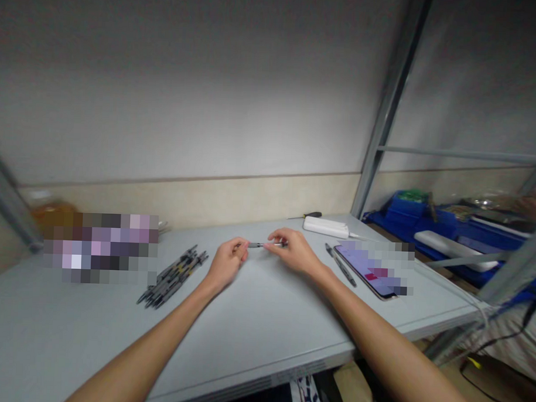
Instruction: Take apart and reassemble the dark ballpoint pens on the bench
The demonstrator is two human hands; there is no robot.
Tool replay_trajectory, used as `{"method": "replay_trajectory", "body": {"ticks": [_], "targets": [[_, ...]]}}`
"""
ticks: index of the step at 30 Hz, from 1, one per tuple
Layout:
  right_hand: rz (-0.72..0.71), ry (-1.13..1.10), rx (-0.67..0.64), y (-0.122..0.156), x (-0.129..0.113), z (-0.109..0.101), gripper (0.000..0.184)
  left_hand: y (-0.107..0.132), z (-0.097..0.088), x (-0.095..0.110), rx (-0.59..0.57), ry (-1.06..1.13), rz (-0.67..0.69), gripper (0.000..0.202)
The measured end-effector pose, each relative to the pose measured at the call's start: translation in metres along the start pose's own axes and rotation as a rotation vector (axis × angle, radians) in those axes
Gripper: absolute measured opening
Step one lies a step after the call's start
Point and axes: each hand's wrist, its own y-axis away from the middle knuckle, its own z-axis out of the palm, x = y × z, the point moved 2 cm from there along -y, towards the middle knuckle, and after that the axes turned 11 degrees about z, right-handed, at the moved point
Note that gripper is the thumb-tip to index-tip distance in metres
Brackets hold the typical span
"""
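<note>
Both my hands hold one grey pen [261,245] level above the pale grey table [255,329]. My left hand [227,263] pinches its left end with curled fingers. My right hand [292,250] grips the right end, fingers closed round it. A pile of several dark pens [174,275] lies on the table to the left of my left hand. One more dark pen [340,264] lies to the right of my right hand, beside a phone [371,269].
A white oblong device [326,227] lies near the back wall. A blurred patch [102,245] covers things at the left. A metal shelf post [388,105] stands at the right, with blue bins [443,222] behind it. Cables hang off the table's right edge.
</note>
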Motion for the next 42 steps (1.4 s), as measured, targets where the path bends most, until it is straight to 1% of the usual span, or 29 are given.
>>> {"method": "replay_trajectory", "body": {"ticks": [2, 3, 4, 6, 8, 10, 12, 15, 17, 21, 24, 29, 32, 35, 37, 39, 42], "targets": [[0.19, -0.063, -0.086, -0.002, 0.004, -0.001, 0.045, 0.0, -0.001, -0.002, 0.024, 0.023, -0.014, 0.035], [0.265, -0.098, -0.137, -0.002, 0.006, -0.002, 0.048, 0.0, -0.001, -0.002, 0.031, 0.037, -0.022, 0.035], [0.311, -0.143, -0.184, -0.003, 0.007, -0.002, 0.049, 0.0, -0.001, -0.002, 0.035, 0.052, -0.029, 0.035], [0.317, -0.276, -0.229, -0.003, 0.006, -0.004, 0.04, 0.0, -0.001, -0.003, 0.04, 0.075, -0.036, 0.035], [0.281, -0.412, -0.226, -0.003, 0.005, -0.007, 0.031, -0.001, -0.002, -0.004, 0.047, 0.087, -0.038, 0.035], [0.279, -0.5, -0.223, -0.003, 0.004, -0.009, 0.031, -0.001, -0.002, -0.005, 0.059, 0.094, -0.038, 0.034], [0.318, -0.526, -0.24, -0.003, 0.004, -0.009, 0.035, -0.002, -0.003, -0.006, 0.072, 0.097, -0.038, 0.034], [0.412, -0.5, -0.297, -0.002, 0.005, -0.007, 0.032, -0.002, -0.004, -0.006, 0.089, 0.095, -0.038, 0.033], [0.424, -0.503, -0.318, -0.002, 0.005, -0.006, 0.034, -0.002, -0.005, -0.004, 0.098, 0.086, -0.037, 0.032], [0.352, -0.595, -0.255, -0.004, 0.007, -0.008, 0.017, -0.003, -0.006, -0.001, 0.099, 0.012, -0.033, 0.037], [0.345, -0.667, -0.225, -0.005, 0.011, -0.008, 0.02, -0.003, -0.008, 0.0, 0.106, -0.013, -0.047, 0.042], [0.335, -0.816, -0.167, -0.007, 0.012, -0.006, 0.025, -0.003, -0.009, 0.001, 0.142, 0.001, -0.1, 0.044], [0.279, -0.855, -0.087, -0.008, 0.011, -0.008, 0.027, -0.003, -0.008, 0.001, 0.175, 0.085, -0.162, 0.045], [0.226, -0.843, 0.033, -0.01, 0.011, -0.01, 0.025, -0.004, -0.007, 0.001, 0.254, 0.252, -0.224, 0.042], [0.202, -0.854, 0.083, -0.011, 0.012, -0.012, 0.024, -0.005, -0.007, 0.001, 0.298, 0.328, -0.245, 0.04], [0.204, -0.891, 0.105, -0.012, 0.013, -0.012, 0.025, -0.006, -0.009, 0.001, 0.325, 0.368, -0.246, 0.039], [0.249, -0.96, 0.145, -0.013, 0.015, -0.012, 0.025, -0.008, -0.013, 0.002, 0.364, 0.413, -0.233, 0.039]]}}
